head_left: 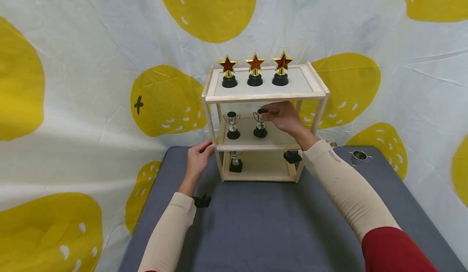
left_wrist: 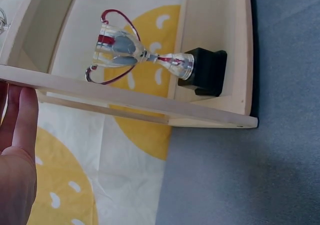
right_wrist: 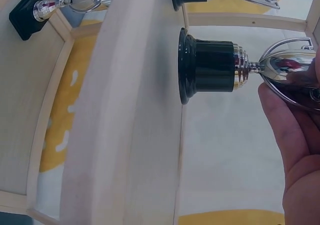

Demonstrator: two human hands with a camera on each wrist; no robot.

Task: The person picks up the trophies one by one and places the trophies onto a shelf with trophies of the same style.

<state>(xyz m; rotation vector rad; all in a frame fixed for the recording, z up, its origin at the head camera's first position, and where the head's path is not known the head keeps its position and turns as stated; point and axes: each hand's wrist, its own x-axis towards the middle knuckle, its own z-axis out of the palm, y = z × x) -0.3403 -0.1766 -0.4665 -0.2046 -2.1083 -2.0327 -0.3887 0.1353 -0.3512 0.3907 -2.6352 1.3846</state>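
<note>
My right hand [head_left: 283,117] holds a silver trophy cup [head_left: 260,119] by its bowl and handle, over the middle board of a small wooden shelf [head_left: 256,147]. The cup is upright, its round black base [right_wrist: 207,65] at the board; whether it touches is hard to tell. To its left on that board stands another silver trophy cup [head_left: 232,121]. My left hand [head_left: 198,158] grips the shelf's left front post, with its fingers [left_wrist: 22,117] at the wood. Behind that post, on the bottom board, stands a silver cup with a square black base [left_wrist: 202,72].
Three gold star trophies [head_left: 254,70] stand in a row on the top board. On the grey table [head_left: 248,223], right of the shelf, are two more silver cups, one [head_left: 359,156] near the right edge and one partly behind my right sleeve [head_left: 343,182]. A patterned cloth hangs behind.
</note>
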